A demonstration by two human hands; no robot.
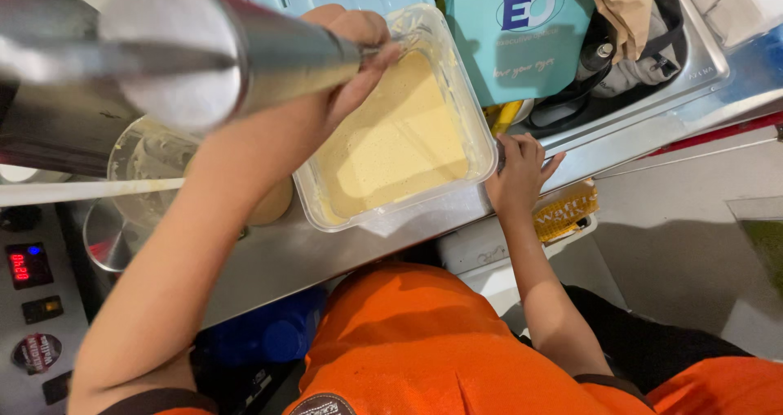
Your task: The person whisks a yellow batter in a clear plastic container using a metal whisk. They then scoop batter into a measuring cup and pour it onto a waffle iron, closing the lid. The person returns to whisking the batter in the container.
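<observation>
Teal box (514,36) — behind batter tub (481,150)

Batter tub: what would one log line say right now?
left hand: holds metal tool over tub | right hand: flat on counter, at tub corner

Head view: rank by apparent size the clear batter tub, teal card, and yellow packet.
1. Clear batter tub
2. Teal card, partly cropped at the top, so unsure
3. Yellow packet, partly hidden by the right hand

A steel tabletop (342,252) is running across the scene, catching soft indoor light. A steel sink (693,64) is sitting at its far right, and pale grey floor (677,244) is showing below the edge.
</observation>
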